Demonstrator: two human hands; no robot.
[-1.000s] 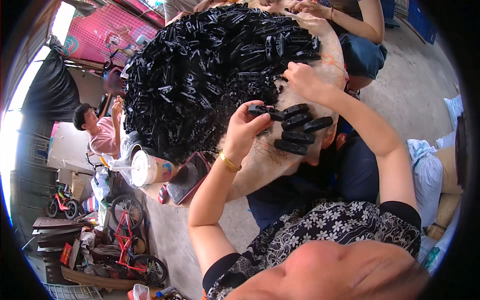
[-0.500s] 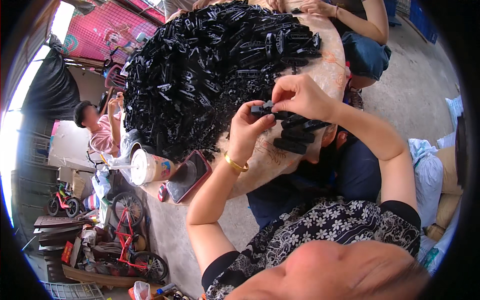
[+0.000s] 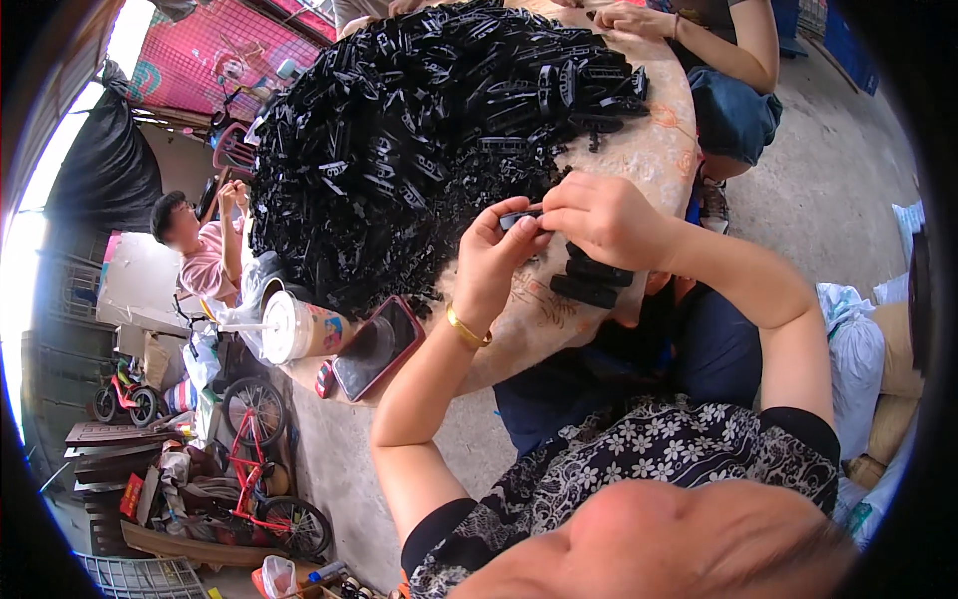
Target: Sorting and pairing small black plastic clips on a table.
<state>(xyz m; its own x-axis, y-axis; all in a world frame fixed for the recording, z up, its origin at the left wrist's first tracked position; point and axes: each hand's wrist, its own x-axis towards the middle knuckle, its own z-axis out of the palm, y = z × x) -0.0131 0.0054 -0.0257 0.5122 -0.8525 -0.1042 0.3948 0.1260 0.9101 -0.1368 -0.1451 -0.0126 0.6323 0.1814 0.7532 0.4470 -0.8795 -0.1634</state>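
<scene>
Above the near side of the table, my left hand [image 3: 491, 262] pinches a small black plastic part [image 3: 515, 218] between thumb and fingers. My right hand [image 3: 611, 222] is closed at the part's right end, its fingertips pressed together against it. How much of the part lies under those fingers is hidden. Just below my right hand, several long black plastic pieces [image 3: 587, 290] lie side by side on the cloth. Beyond both hands spreads a big heap of black plastic parts [image 3: 399, 140], with smaller bits along its near edge.
A patterned cloth covers the round table [image 3: 529, 339]. Left of my left forearm are a dark red-edged phone [image 3: 381, 347] and a lidded drink cup [image 3: 299, 329]. A person in pink [image 3: 210, 255] sits at the far left; another person's arm [image 3: 733, 50] rests at the far right.
My right hand has turned and closed in over the part, covering more of it. The grey cross-shaped bit seen at its fingertips before is now hidden. My left hand has barely moved.
</scene>
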